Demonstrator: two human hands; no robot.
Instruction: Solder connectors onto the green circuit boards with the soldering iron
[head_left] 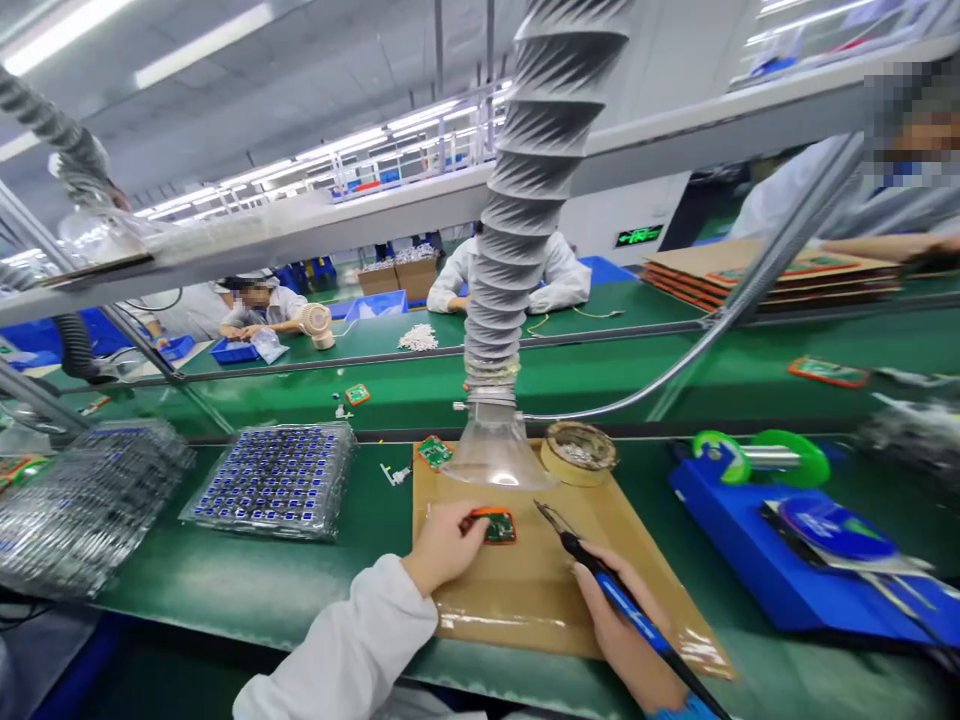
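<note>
My left hand [444, 548] pinches the left edge of a small green circuit board [501, 526] with an orange rim, which lies on a brown board [517, 610]. In my right hand [626, 635] is a blue and black soldering iron [616, 592], its tip pointing up and left, apart from the circuit board. Just beyond hangs a clear fume hood [495, 455] on a ribbed grey hose [536, 170]. Another circuit board [435, 452] lies at the brown board's far left corner. A round tan container [577, 455] sits to the hood's right.
Clear trays with blue parts [274, 475] and stacked clear trays [90, 500] stand left. A blue holder [780, 560] with a green reel [787, 458] stands right. A metal rail [360, 225] crosses overhead. Other people sit beyond the green conveyor [397, 385], which carries scattered boards.
</note>
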